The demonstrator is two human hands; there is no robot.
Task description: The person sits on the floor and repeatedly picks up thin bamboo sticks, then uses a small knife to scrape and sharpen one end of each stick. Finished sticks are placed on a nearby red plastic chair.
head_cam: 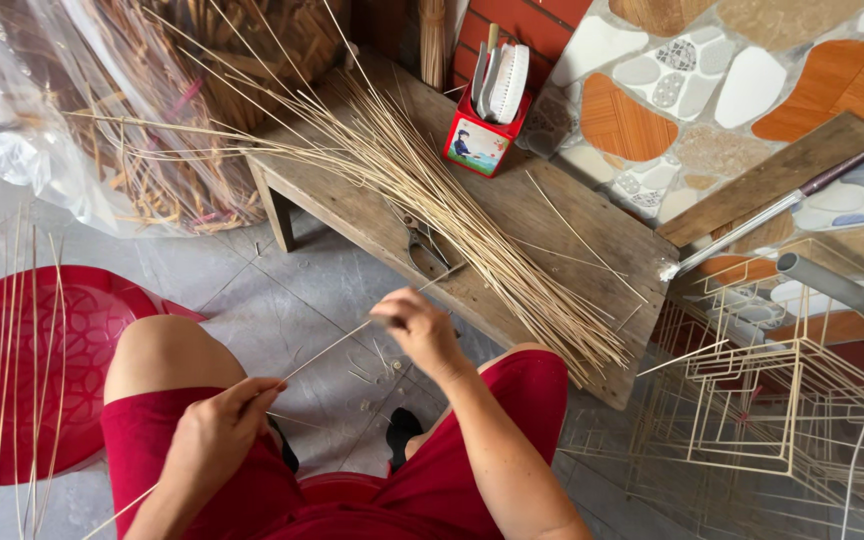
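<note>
While both hands grip one thin bamboo strip (327, 348), the strip runs diagonally in front of the wooden desk (512, 215), just short of its near edge. The right hand (422, 330), nearer that edge, is closed around the strip's upper end. The left hand (220, 430) pinches the lower part between thumb and fingers, well back from the desk, above the knee. A fanned bundle of strips (452, 205) lies across the desk top. Scissors (424, 250) rest beside the bundle at the near edge. A red box (479, 145) stands at the far edge.
</note>
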